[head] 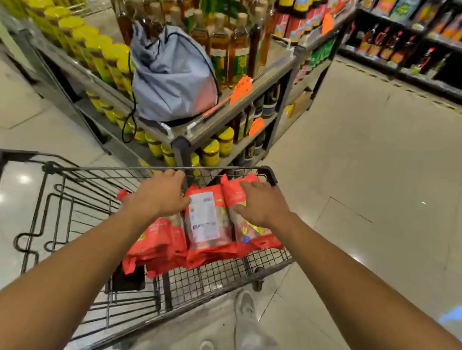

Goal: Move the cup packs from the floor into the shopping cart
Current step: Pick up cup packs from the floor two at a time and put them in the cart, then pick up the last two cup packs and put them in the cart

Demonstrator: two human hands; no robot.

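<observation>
A black wire shopping cart [55, 216] stands on the tiled floor [377, 158], its far end close to a shelf unit [260, 75] of bottles and jars where a grey drawstring bag [171, 76] sits. Inside the cart's right part lie the red cup packs [209, 223] (several, side by side). The left hand [158, 194] rests on the leftmost pack, fingers curled over its far end. The right hand [260, 203] lies flat on the rightmost pack, fingers spread, gripping nothing firmly.
</observation>
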